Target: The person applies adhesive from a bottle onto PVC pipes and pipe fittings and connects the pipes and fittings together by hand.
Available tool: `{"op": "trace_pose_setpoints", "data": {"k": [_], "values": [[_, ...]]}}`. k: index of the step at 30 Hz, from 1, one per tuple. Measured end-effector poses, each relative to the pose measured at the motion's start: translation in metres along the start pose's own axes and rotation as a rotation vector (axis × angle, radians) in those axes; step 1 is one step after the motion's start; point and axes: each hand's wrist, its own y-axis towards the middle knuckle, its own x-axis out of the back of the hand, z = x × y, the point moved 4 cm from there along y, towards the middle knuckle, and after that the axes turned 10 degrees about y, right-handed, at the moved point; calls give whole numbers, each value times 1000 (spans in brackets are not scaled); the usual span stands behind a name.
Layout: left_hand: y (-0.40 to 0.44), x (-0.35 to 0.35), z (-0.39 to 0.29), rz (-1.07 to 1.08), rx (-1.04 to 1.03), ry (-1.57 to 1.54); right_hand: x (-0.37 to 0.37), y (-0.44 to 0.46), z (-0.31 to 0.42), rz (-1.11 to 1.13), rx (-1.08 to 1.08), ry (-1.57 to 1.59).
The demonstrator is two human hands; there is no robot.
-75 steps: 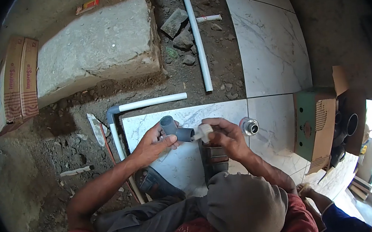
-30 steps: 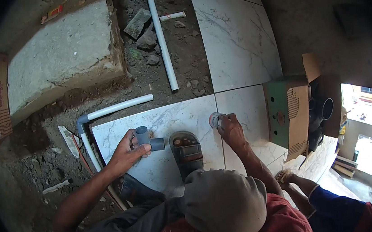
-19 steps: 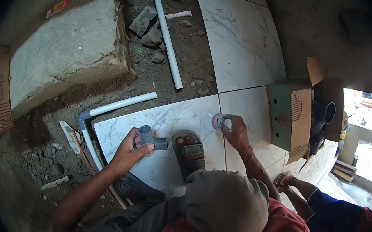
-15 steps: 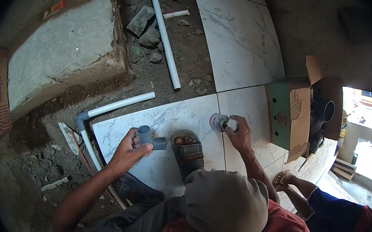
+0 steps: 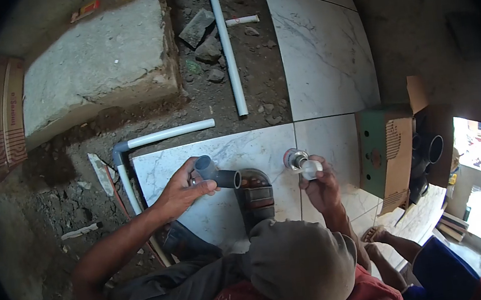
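My left hand [image 5: 183,194] is closed round a grey T-shaped pipe fitting [image 5: 226,179], one opening facing up and another facing right. Between the fingers of my right hand [image 5: 321,183] is a whitish cap [image 5: 312,169], held just beside the mouth of a small metal can [image 5: 295,159]. The can stands on the marble-look tile [image 5: 272,141] to the right of my sandalled foot [image 5: 255,195]. Whether the cap touches the can is hard to tell.
White pipe with a grey elbow [image 5: 120,154] runs along the tile's left edge. A longer white pipe [image 5: 228,52] lies on soil near stones [image 5: 198,28]. A concrete block [image 5: 96,59] is upper left. At right stand a carton [image 5: 390,152] and another person's leg [image 5: 400,244].
My right hand has drawn back from the can, now holding the cap clear of its top. The view has shifted slightly left, and the person at lower right has changed position.
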Motion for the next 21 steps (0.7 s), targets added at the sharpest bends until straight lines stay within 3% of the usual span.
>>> {"op": "trace_pose_setpoints", "data": {"k": [3,4,5,7,15,17,18,20,21], "values": [[-3,-1,-9,5,-22,5,-53,12,-24,182,-71,-152],[-3,-1,-10,3,-42,-15,-62,15,-29,240,-130,-68],[-4,-1,-10,1,-61,-35,-69,19,-34,245,-132,-64],[-8,1,-11,-19,-64,-7,-82,25,-40,223,-61,-375],[-15,2,-18,-118,-103,114,-106,21,-48,307,-262,-523],[-16,5,-15,-132,-73,242,-128,19,-32,590,200,-1178],[-15,6,-13,-134,-75,243,-129,21,-30,591,202,-1179],[-14,5,-4,-79,2,158,-140,14,-26,825,551,-1373],[-14,5,-7,-83,-1,158,-140,17,-25,829,552,-1373]]}}
